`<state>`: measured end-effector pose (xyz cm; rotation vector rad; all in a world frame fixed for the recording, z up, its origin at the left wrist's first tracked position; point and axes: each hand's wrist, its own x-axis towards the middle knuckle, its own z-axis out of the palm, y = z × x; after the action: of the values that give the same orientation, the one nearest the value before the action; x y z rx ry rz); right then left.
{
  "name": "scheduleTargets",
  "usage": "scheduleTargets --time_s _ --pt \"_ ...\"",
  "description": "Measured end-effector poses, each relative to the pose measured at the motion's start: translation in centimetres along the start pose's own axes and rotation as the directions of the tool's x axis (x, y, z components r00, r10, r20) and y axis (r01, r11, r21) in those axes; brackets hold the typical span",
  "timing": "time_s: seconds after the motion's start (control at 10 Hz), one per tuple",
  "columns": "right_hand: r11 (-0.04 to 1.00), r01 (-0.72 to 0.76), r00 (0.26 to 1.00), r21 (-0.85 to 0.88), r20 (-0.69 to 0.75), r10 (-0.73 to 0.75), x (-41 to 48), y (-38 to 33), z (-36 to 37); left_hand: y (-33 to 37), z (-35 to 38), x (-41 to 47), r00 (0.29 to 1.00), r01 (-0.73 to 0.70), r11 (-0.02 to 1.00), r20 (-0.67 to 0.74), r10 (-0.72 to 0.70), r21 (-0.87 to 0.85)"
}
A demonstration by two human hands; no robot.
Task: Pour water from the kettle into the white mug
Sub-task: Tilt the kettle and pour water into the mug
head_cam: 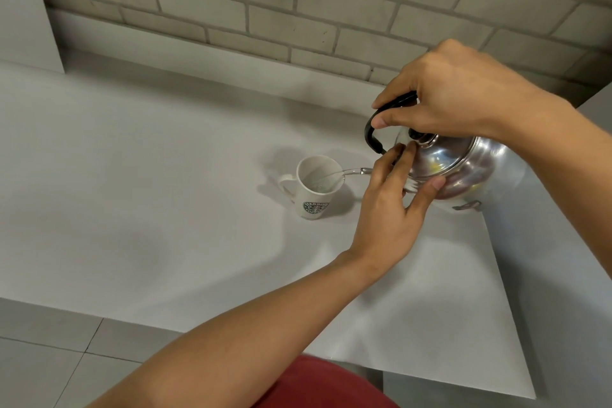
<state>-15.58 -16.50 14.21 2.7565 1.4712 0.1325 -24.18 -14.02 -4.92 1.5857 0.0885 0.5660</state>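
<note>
Two hands tilting kettle [463, 166], water [344, 172] entering mug [314, 189]

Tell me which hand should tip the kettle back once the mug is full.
Right. The right hand grips the kettle handle; the left hand only steadies the lid, while water streams into the mug.

Likely home kitchen: white counter [165, 175], brick wall [298, 3], kettle [457, 162], mug [314, 189].
</note>
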Motion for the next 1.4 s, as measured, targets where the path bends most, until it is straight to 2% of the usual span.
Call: scheduleTargets --time_s 1.1,1.4 --pt "0.999 0.016 0.999 -0.034 0.03 -0.015 1.8 -0.4 -0.2 0.2 -0.1 1.0 0.999 0.013 0.999 -0.033 -0.014 -0.049" --pt "0.998 0.02 0.999 -0.058 0.036 -0.018 1.9 -0.6 -0.4 0.6 -0.2 1.1 0.998 -0.022 1.0 -0.055 0.023 0.018"
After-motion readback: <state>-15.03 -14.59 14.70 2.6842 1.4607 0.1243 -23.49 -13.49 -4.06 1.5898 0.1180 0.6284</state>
